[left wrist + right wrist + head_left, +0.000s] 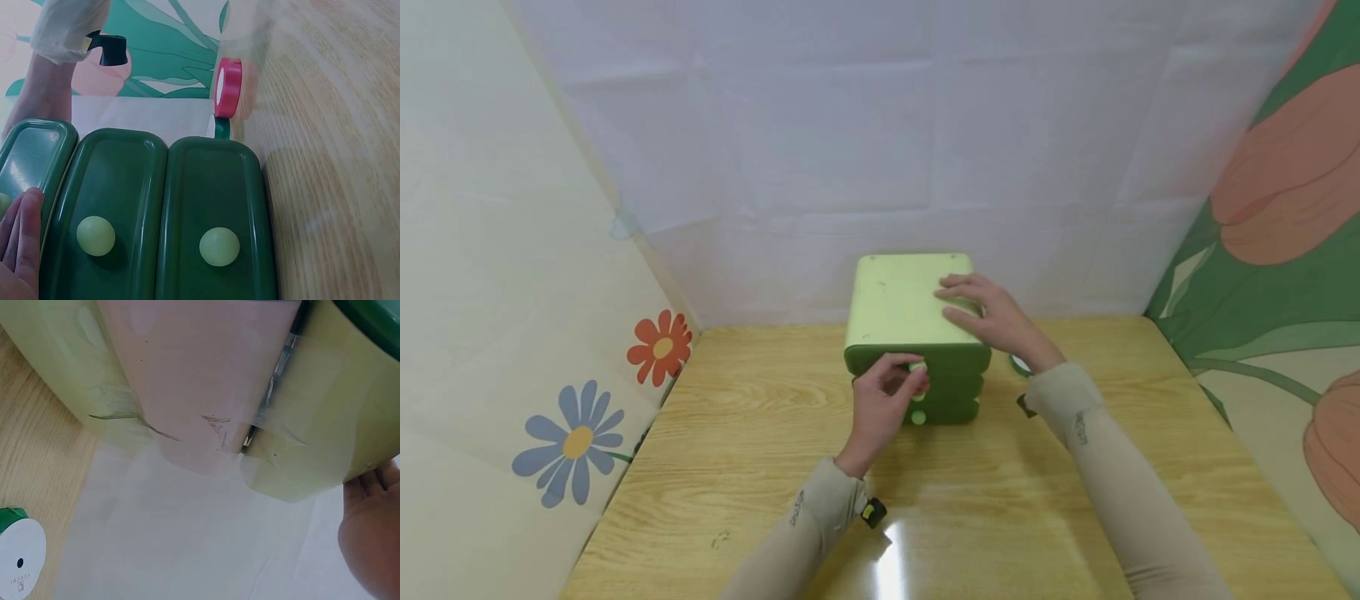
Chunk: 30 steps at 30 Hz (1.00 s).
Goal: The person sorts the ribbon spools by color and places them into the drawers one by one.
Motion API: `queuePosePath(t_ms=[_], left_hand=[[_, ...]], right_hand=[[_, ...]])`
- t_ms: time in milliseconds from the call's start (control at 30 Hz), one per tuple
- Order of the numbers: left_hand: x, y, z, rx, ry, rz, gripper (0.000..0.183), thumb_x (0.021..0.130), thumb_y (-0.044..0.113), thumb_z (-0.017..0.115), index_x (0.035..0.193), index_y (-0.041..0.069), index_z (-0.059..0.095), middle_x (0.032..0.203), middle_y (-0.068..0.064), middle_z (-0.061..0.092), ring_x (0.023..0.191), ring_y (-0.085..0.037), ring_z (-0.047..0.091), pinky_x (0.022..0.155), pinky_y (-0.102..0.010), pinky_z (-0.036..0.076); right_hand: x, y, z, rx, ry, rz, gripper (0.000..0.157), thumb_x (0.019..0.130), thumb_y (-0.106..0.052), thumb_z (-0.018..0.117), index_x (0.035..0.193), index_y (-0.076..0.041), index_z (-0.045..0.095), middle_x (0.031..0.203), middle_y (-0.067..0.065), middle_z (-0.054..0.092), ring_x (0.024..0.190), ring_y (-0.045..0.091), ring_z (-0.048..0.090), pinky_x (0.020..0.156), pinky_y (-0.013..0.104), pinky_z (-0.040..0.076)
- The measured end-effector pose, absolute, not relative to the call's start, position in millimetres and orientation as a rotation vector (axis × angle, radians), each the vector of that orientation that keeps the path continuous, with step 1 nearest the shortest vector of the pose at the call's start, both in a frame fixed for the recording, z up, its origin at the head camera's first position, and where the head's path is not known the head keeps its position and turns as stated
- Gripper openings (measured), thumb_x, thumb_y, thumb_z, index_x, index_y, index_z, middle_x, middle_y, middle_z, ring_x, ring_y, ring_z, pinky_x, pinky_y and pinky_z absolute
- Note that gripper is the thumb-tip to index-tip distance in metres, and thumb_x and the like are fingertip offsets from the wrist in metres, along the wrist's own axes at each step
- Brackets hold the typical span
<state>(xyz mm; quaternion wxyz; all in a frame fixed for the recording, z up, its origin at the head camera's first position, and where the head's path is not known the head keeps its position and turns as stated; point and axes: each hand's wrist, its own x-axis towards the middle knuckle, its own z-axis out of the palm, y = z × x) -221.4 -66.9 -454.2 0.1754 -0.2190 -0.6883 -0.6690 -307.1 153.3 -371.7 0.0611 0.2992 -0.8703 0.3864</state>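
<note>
A small green drawer cabinet [904, 292] has a pale green top and dark green drawer fronts, each with a round light green knob. My left hand [883, 396] is at the front and pinches the top drawer's knob [917, 366] between thumb and fingers. In the left wrist view, its fingers [28, 231] lie against the top drawer front, while the middle knob [95, 235] and bottom knob [219, 246] show plainly. My right hand [988, 312] rests on the cabinet top near its right edge, fingers stretched out. The right wrist view shows the cabinet's side [200, 375], pink and yellowish.
A pink-red ribbon spool [230, 87] and a green ribbon spool [22, 556] with a white label stand on the wooden table [760, 467], right of the cabinet. Behind it hangs a white sheet [820, 142]. Flower-printed panels [580, 442] flank the table.
</note>
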Motion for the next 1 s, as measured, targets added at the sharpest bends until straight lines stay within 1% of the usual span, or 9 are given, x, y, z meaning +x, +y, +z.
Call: queuePosePath(t_ms=[100,400,500,633,800,1000], left_hand=[[-221.6,-67.0,-453.1,-0.611,-1.959,-1.904,0.017,0.099,0.022,0.072,0.112,0.011,0.072,0.090,-0.013,0.078,0.078,-0.019,0.076,0.069,-0.036,0.066],[-223.4,-66.6,-455.1,-0.606,-1.960,-1.908,0.017,0.099,0.018,0.072,0.113,0.008,0.072,0.090,-0.017,0.077,0.077,-0.023,0.076,0.068,-0.036,0.066],[-223.2,-66.8,-455.3,-0.604,-1.966,-1.909,0.016,0.099,0.018,0.072,0.113,0.010,0.073,0.090,-0.014,0.078,0.078,-0.021,0.076,0.069,-0.036,0.066],[-222.9,-66.4,-454.7,-0.603,-1.973,-1.917,0.016,0.099,0.020,0.072,0.113,0.012,0.073,0.090,-0.013,0.078,0.079,-0.022,0.076,0.070,-0.037,0.066],[-222.8,-65.2,-454.3,-0.607,-1.965,-1.912,0.018,0.099,0.021,0.073,0.113,0.010,0.072,0.090,-0.015,0.077,0.078,-0.025,0.076,0.069,-0.036,0.066],[-222.6,-64.2,-454.2,-0.617,-1.962,-1.906,0.017,0.099,0.017,0.072,0.114,0.009,0.072,0.090,-0.016,0.077,0.078,-0.027,0.076,0.069,-0.036,0.066]], right_hand=[[-307.7,153.5,-372.9,0.906,-2.628,1.174,0.040,0.105,-0.034,0.062,0.140,-0.015,0.063,0.157,0.005,0.050,0.148,0.029,0.041,0.121,0.059,0.036],[-308.7,154.9,-374.6,0.918,-2.636,1.170,0.042,0.105,-0.035,0.062,0.141,-0.015,0.063,0.158,0.006,0.049,0.148,0.030,0.041,0.121,0.060,0.036],[-309.4,155.5,-375.3,0.921,-2.634,1.171,0.042,0.105,-0.035,0.062,0.141,-0.015,0.063,0.158,0.006,0.049,0.148,0.031,0.041,0.120,0.061,0.036],[-310.2,156.1,-375.7,0.921,-2.632,1.166,0.042,0.105,-0.035,0.062,0.141,-0.015,0.063,0.157,0.006,0.049,0.148,0.031,0.041,0.120,0.061,0.036],[-310.0,156.7,-375.2,0.930,-2.632,1.156,0.042,0.105,-0.035,0.062,0.142,-0.014,0.062,0.158,0.007,0.049,0.148,0.031,0.041,0.121,0.061,0.035],[-309.6,157.2,-374.3,0.927,-2.634,1.158,0.042,0.105,-0.035,0.062,0.142,-0.014,0.062,0.157,0.007,0.050,0.148,0.032,0.041,0.121,0.061,0.035]])
